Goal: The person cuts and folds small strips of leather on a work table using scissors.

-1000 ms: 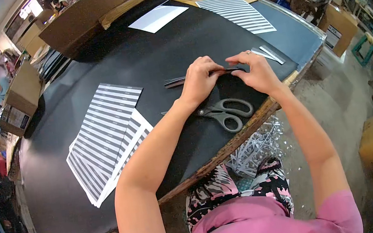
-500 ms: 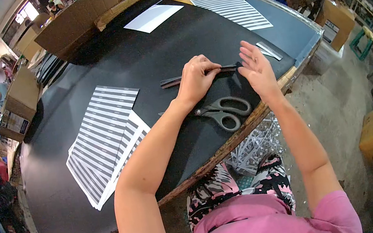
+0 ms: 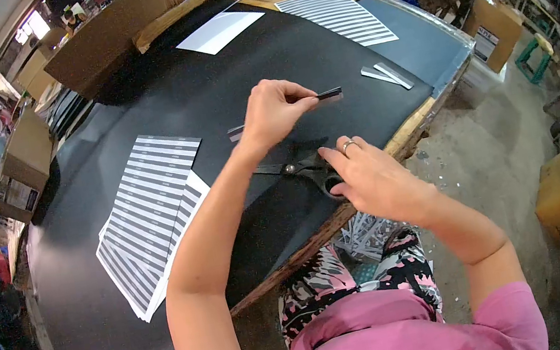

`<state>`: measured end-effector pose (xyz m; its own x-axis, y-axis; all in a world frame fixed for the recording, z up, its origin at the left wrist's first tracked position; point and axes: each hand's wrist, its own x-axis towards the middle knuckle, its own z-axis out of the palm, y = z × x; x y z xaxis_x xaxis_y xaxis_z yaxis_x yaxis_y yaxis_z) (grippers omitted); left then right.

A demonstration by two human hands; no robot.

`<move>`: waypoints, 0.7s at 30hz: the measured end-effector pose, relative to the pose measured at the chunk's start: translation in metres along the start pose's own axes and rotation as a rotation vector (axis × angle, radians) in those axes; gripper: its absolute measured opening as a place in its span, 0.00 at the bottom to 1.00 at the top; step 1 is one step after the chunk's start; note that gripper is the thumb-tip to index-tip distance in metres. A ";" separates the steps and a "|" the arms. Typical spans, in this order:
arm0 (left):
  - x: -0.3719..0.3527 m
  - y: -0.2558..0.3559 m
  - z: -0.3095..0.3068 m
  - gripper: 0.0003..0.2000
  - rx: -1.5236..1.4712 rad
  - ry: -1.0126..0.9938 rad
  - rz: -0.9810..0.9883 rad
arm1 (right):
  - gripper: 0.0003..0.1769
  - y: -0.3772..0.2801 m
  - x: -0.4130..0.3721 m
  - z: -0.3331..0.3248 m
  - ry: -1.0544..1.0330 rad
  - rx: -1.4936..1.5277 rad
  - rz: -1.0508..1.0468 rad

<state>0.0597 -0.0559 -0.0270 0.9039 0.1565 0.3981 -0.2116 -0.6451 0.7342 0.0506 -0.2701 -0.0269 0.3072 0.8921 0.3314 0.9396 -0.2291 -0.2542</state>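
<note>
At left, striped sheets [image 3: 151,203] are lying in a loose pile on the black work surface [image 3: 92,329]. Next, your left hand [image 3: 271,112] is pinching dark strips [image 3: 331,94] narrowly between thumb and fingers, one end projecting right of the grip, the other showing left of the wrist; their long axis is running roughly left to right. On your side of them, scissors [image 3: 289,169] are lying with blades pointing left toward your left forearm [image 3: 200,250], handles angling right and toward you. Your right hand [image 3: 372,179], the nearer to those handles, is curving over them; whether it is gripping them, the view cannot tell. Farther right, white strips [image 3: 392,76] are lying apart from both hands.
</note>
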 end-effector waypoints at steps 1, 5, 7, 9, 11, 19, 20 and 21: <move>0.003 -0.003 -0.004 0.10 -0.090 -0.062 -0.089 | 0.26 -0.001 -0.004 0.000 -0.006 -0.027 0.013; 0.001 0.025 -0.022 0.12 -0.414 -0.212 -0.359 | 0.31 -0.005 -0.031 -0.026 -0.170 0.033 0.201; -0.002 0.031 -0.021 0.12 -0.460 -0.251 -0.391 | 0.32 -0.007 -0.047 -0.042 -0.234 0.057 0.298; -0.006 0.045 -0.016 0.12 -0.566 -0.320 -0.454 | 0.30 -0.004 -0.070 -0.045 -0.238 0.143 0.405; -0.011 0.050 -0.006 0.12 -0.629 -0.347 -0.475 | 0.30 0.000 -0.101 -0.042 -0.183 0.204 0.476; -0.027 0.070 0.027 0.14 -0.678 -0.481 -0.550 | 0.26 -0.004 -0.171 -0.032 0.287 0.854 0.869; -0.029 0.071 0.030 0.14 -0.690 -0.483 -0.556 | 0.27 -0.008 -0.172 -0.029 0.430 1.146 0.866; -0.032 0.075 0.031 0.13 -0.701 -0.496 -0.588 | 0.30 -0.008 -0.172 -0.026 0.432 1.236 0.852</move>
<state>0.0265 -0.1324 -0.0017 0.9520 -0.1223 -0.2806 0.2870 0.0377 0.9572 -0.0062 -0.4312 -0.0582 0.8870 0.4452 -0.1227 -0.1635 0.0541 -0.9851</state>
